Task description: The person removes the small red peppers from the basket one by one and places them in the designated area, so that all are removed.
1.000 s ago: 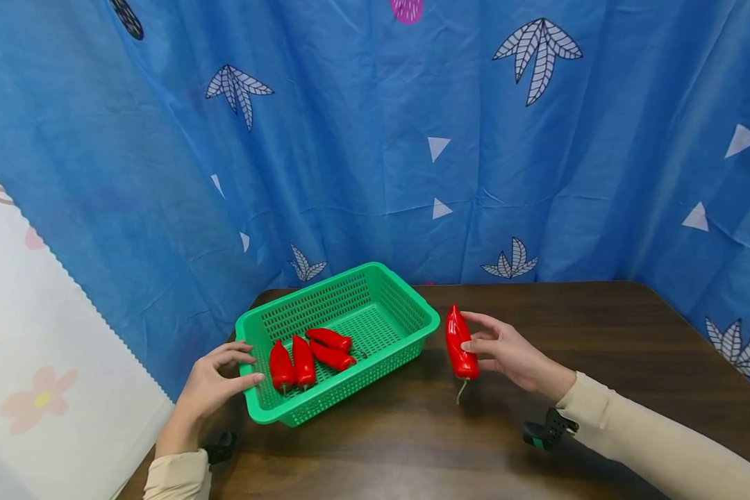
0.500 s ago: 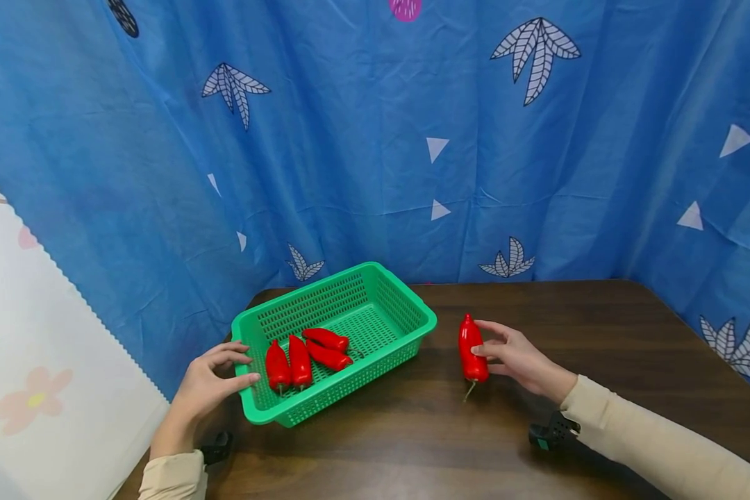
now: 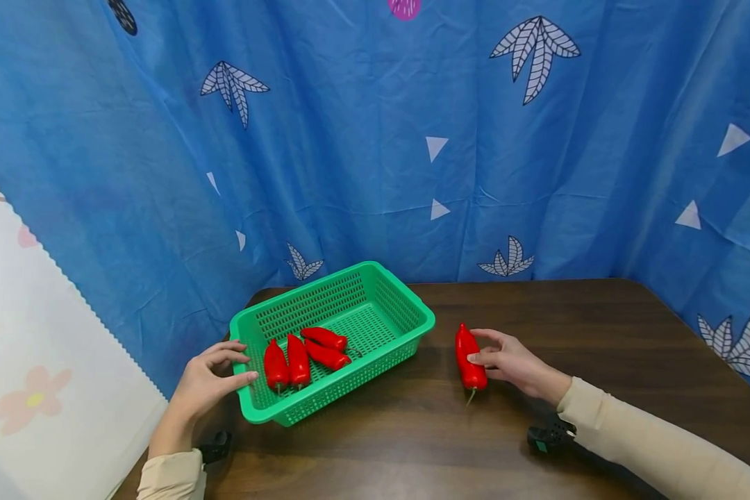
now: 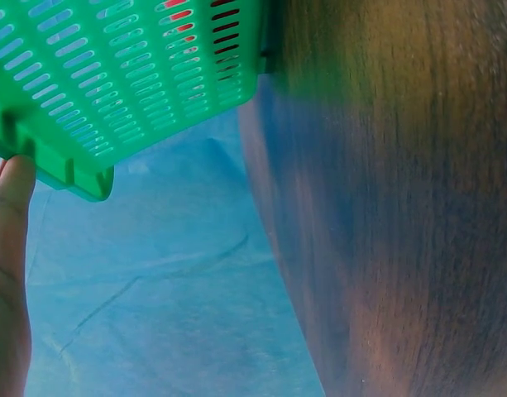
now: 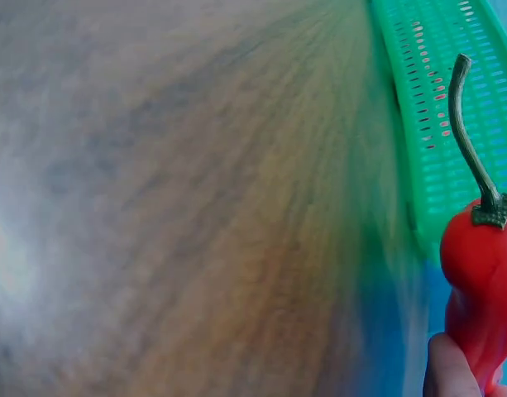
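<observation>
A green perforated plastic basket (image 3: 350, 396) stands at the table's left, seen from its side in the left wrist view. Several red peppers (image 3: 298, 361) lie inside it, toward its left end. My left hand (image 3: 203, 382) holds the basket's left rim, thumb and fingers over the edge. To the right of the basket, my right hand (image 3: 515, 361) grips another red pepper (image 3: 467, 357) between thumb and fingers, tip toward the curtain and stem toward me. The right wrist view shows this pepper's curved green stem (image 5: 464, 136) close up; whether it touches the table I cannot tell.
The dark brown wooden table (image 3: 387, 451) reaches back to a blue patterned curtain (image 3: 375, 139). A white flowered cloth (image 3: 44, 375) hangs at the left. Black wrist cameras (image 3: 548, 436) sit under both forearms, close above the table.
My right hand has moved rightward and down toward the table with the pepper in its grip, drawing away from the basket. The left hand keeps its place on the rim.
</observation>
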`<move>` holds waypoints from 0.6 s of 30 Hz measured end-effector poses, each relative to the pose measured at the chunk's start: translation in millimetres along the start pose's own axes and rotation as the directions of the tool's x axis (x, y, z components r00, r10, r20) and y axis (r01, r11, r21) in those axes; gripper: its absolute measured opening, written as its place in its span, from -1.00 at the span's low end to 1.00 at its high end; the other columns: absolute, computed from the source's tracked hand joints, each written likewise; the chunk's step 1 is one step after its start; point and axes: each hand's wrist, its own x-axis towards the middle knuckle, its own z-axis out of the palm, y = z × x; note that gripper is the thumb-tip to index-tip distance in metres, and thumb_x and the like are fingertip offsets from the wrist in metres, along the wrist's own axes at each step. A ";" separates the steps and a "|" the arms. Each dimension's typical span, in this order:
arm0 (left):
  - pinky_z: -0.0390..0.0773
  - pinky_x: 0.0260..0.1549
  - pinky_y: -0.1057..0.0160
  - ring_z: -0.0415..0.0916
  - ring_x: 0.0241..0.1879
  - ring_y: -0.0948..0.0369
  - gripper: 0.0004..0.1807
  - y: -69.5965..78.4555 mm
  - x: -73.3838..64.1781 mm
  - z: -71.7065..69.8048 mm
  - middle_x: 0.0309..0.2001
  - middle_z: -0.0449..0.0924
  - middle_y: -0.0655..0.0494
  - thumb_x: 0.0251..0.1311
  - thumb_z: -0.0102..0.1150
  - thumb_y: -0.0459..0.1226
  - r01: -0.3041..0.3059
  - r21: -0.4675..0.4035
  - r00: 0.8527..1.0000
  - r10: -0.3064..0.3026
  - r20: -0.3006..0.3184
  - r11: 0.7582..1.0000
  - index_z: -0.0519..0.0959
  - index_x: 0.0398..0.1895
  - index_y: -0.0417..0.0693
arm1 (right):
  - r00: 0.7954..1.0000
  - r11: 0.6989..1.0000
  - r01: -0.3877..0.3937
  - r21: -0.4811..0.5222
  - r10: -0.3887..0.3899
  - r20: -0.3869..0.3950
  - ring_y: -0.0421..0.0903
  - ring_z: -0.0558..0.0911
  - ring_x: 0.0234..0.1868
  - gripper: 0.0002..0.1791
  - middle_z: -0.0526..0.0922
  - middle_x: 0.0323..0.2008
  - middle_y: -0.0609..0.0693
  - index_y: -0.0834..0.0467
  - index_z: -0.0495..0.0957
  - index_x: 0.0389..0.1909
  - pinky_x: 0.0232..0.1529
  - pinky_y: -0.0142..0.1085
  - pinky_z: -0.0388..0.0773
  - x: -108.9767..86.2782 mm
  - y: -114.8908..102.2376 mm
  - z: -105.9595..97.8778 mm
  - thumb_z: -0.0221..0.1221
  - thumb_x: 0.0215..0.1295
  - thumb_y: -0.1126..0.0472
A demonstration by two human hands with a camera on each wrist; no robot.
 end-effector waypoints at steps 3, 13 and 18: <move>0.33 0.00 0.76 0.28 0.06 0.72 -0.73 0.0 -0.3 0.1 0.20 0.53 -0.13 0.09 0.50 -0.24 -0.004 0.003 1.000 0.004 -0.004 1.000 0.73 -0.18 -0.18 | 1.000 1.000 -0.005 -0.010 0.005 -0.007 0.06 0.59 0.07 -0.16 0.50 0.16 0.31 0.27 0.01 0.54 0.14 0.01 0.63 0.9 2.0 1.3 0.24 0.39 0.19; 0.34 0.00 0.76 0.29 0.06 0.72 -0.74 0.9 -1.6 0.6 0.20 0.52 -0.14 0.10 0.49 -0.25 -0.002 -0.009 1.000 0.002 -0.002 1.000 0.72 -0.17 -0.19 | 0.999 0.998 -0.028 -0.053 0.031 0.045 0.09 0.58 0.07 -0.16 0.43 0.22 0.38 0.32 0.04 0.51 0.14 0.04 0.62 2.4 7.1 3.4 0.25 0.38 0.16; 0.34 0.00 0.76 0.29 0.06 0.72 -0.75 1.8 -1.8 0.9 0.19 0.52 -0.13 0.11 0.49 -0.25 -0.007 -0.004 1.000 0.007 -0.002 1.000 0.72 -0.18 -0.18 | 0.999 0.994 -0.029 -0.105 0.033 0.035 0.05 0.61 0.01 -0.17 0.48 0.16 0.35 0.34 0.09 0.49 0.09 0.02 0.65 1.9 5.4 7.0 0.29 0.34 0.17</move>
